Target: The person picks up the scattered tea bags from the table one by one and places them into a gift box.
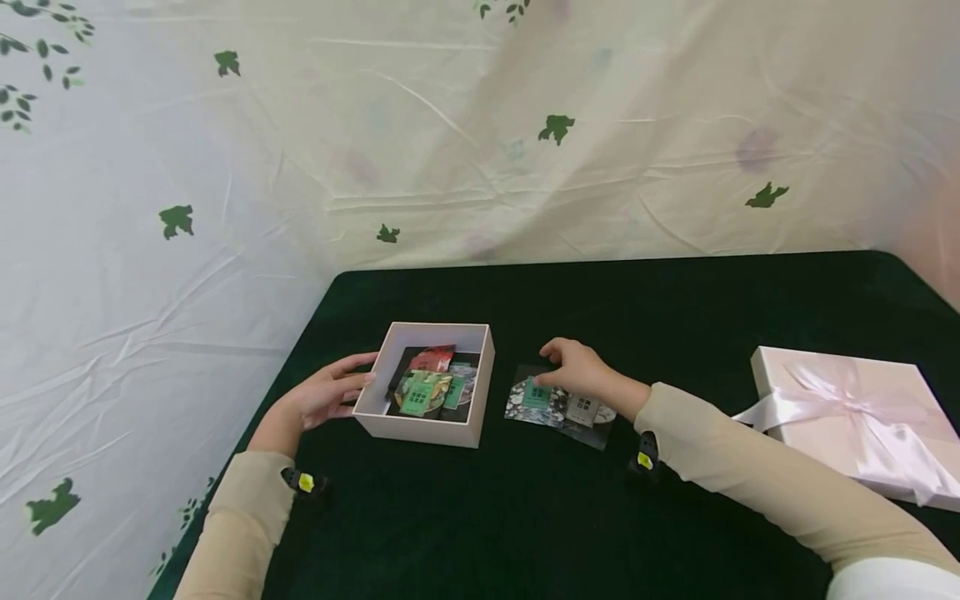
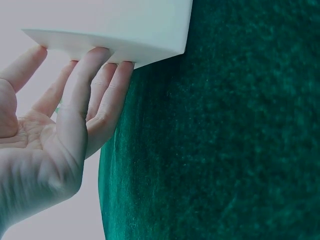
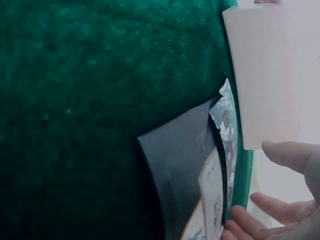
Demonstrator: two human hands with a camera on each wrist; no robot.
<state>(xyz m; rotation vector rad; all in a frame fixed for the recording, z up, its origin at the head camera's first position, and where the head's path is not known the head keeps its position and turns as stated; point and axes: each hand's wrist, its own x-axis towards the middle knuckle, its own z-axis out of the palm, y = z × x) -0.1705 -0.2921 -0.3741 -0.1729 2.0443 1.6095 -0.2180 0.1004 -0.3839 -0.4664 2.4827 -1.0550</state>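
A pale pink open box (image 1: 420,429) stands on the dark green cloth. Inside it lie several dark, flat packets, one with a red top (image 1: 433,358) and one with a green label (image 1: 417,398). The fingertips of my left hand (image 1: 324,393) touch the box's left wall, fingers spread. Right of the box, two overlapping packets lie on the cloth: one with a teal label (image 1: 537,398), the other with a grey label (image 1: 583,411). My right hand (image 1: 588,372) is over them, thumb near the teal label, fingers loosely bent and apart.
A pink lid (image 1: 840,392) with a satin bow (image 1: 851,406) lies at the right, beyond my right forearm. The green table (image 1: 480,525) ends at a pale curtain (image 1: 450,167) printed with leaves, behind and to the left.
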